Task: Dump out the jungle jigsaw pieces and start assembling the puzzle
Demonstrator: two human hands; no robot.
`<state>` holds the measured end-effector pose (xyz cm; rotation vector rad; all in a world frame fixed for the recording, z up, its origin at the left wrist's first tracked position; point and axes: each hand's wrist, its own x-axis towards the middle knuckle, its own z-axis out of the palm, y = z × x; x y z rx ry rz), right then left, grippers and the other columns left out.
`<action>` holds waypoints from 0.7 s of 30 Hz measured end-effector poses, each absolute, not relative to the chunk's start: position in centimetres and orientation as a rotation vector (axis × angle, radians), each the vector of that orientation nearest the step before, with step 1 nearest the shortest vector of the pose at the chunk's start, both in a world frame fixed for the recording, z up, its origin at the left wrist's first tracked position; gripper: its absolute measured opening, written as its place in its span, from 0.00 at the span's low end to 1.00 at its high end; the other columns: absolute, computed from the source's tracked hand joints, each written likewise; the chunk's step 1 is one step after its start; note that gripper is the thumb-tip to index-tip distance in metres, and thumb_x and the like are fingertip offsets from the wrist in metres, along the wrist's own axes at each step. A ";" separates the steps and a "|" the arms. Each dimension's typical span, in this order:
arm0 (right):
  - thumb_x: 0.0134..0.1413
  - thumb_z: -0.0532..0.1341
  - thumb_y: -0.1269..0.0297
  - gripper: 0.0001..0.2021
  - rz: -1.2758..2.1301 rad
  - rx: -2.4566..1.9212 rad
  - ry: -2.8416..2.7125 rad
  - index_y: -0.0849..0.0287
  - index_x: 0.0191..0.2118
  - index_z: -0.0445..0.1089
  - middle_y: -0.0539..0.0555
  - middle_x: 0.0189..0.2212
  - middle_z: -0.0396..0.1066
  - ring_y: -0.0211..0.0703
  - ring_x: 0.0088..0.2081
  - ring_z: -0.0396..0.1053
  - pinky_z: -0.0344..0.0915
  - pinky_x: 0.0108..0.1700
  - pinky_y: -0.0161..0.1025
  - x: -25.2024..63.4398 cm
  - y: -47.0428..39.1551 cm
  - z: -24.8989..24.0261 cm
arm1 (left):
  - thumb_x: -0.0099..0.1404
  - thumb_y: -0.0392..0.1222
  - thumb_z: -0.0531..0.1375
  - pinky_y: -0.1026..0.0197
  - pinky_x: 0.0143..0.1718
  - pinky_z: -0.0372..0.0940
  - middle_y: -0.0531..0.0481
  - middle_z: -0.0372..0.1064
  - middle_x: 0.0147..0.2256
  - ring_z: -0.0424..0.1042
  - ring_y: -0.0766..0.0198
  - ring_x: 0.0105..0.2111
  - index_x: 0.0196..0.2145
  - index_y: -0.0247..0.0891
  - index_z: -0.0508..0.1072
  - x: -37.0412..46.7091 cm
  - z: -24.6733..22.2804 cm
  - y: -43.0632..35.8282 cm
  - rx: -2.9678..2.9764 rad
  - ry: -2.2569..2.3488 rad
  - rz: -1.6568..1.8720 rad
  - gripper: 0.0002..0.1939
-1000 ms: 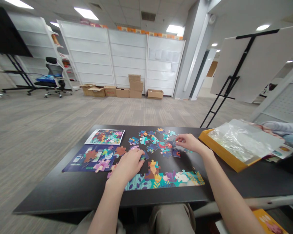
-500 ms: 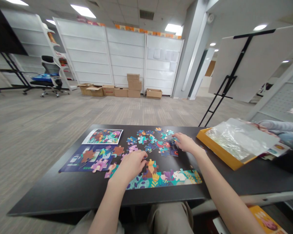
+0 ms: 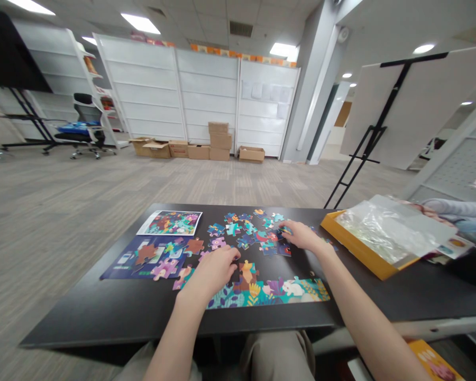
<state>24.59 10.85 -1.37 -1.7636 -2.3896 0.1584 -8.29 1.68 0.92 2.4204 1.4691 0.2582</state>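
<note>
My left hand (image 3: 216,267) hovers low over the puzzle, left of a brown animal piece (image 3: 247,272). Its fingers are curled together; what is between them, if anything, is hidden. Below it runs a joined strip of jigsaw (image 3: 277,291) with a white rabbit and yellow flowers. Farther up, my right hand (image 3: 299,235) pinches a dark blue and yellow puzzle piece (image 3: 286,230) beside the loose pieces (image 3: 233,228). A cluster with a red shape (image 3: 267,236) lies just left of that hand. More purple pieces (image 3: 165,268) and brown pieces (image 3: 146,254) lie to the left.
A printed picture sheet (image 3: 170,223) lies at the table's back left, above a dark blue sheet (image 3: 119,262) under some pieces. On the right, a yellow box (image 3: 359,248) holds clear plastic wrap. The black table (image 3: 103,312) ends near my lap.
My right hand has shifted slightly, and the blue and yellow piece at its fingertips shows more clearly. My left hand stays nearly in place. The whole view has moved a little.
</note>
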 end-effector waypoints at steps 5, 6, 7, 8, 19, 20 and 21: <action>0.58 0.58 0.75 0.22 0.194 -1.756 -2.400 0.56 0.57 0.73 0.59 0.55 0.76 0.54 0.55 0.74 0.67 0.57 0.44 24.6 10.7 -1.1 | 0.69 0.33 0.54 0.54 0.52 0.67 0.45 0.75 0.50 0.74 0.53 0.52 0.50 0.41 0.74 -8.5 0.6 1.7 2.420 1.463 0.279 0.15; 0.56 0.58 0.76 0.23 0.193 -1.772 -2.402 0.56 0.57 0.73 0.59 0.55 0.76 0.54 0.55 0.74 0.67 0.57 0.44 24.6 10.7 -1.0 | 0.69 0.33 0.54 0.54 0.52 0.67 0.44 0.75 0.50 0.74 0.53 0.52 0.50 0.41 0.74 -8.6 0.6 1.7 2.419 1.467 0.280 0.15; 0.55 0.58 0.78 0.24 0.191 -1.793 -2.404 0.56 0.57 0.73 0.58 0.56 0.76 0.54 0.55 0.74 0.66 0.56 0.43 24.6 10.6 -0.9 | 0.69 0.33 0.55 0.54 0.52 0.67 0.44 0.75 0.51 0.74 0.53 0.53 0.50 0.40 0.74 -8.6 0.7 1.7 2.417 1.475 0.278 0.15; 0.54 0.57 0.78 0.25 0.189 -1.820 -2.402 0.55 0.57 0.73 0.57 0.55 0.76 0.54 0.55 0.74 0.67 0.56 0.43 24.6 10.5 -0.8 | 0.69 0.33 0.55 0.53 0.52 0.68 0.44 0.75 0.51 0.74 0.53 0.53 0.50 0.40 0.74 -8.5 0.8 1.7 2.414 1.483 0.274 0.15; 0.56 0.63 0.62 0.08 0.354 -1.696 -2.353 0.55 0.40 0.77 0.53 0.38 0.80 0.47 0.38 0.76 0.68 0.42 0.38 24.2 9.3 1.0 | 0.70 0.37 0.57 0.54 0.53 0.67 0.43 0.74 0.50 0.74 0.52 0.53 0.50 0.40 0.74 -8.4 1.4 1.3 2.405 1.520 0.247 0.13; 0.55 0.65 0.59 0.08 0.422 -1.697 -2.372 0.55 0.38 0.77 0.53 0.36 0.80 0.47 0.37 0.76 0.68 0.41 0.39 24.2 9.2 1.2 | 0.70 0.37 0.57 0.54 0.53 0.67 0.43 0.74 0.50 0.74 0.53 0.53 0.50 0.40 0.74 -8.4 1.4 1.3 2.406 1.518 0.250 0.13; 0.53 0.67 0.56 0.09 0.481 -1.703 -2.391 0.55 0.36 0.77 0.53 0.35 0.80 0.47 0.37 0.76 0.68 0.40 0.39 24.3 9.0 1.3 | 0.70 0.37 0.56 0.54 0.53 0.67 0.43 0.74 0.50 0.74 0.53 0.53 0.50 0.40 0.74 -8.4 1.4 1.3 2.406 1.517 0.253 0.13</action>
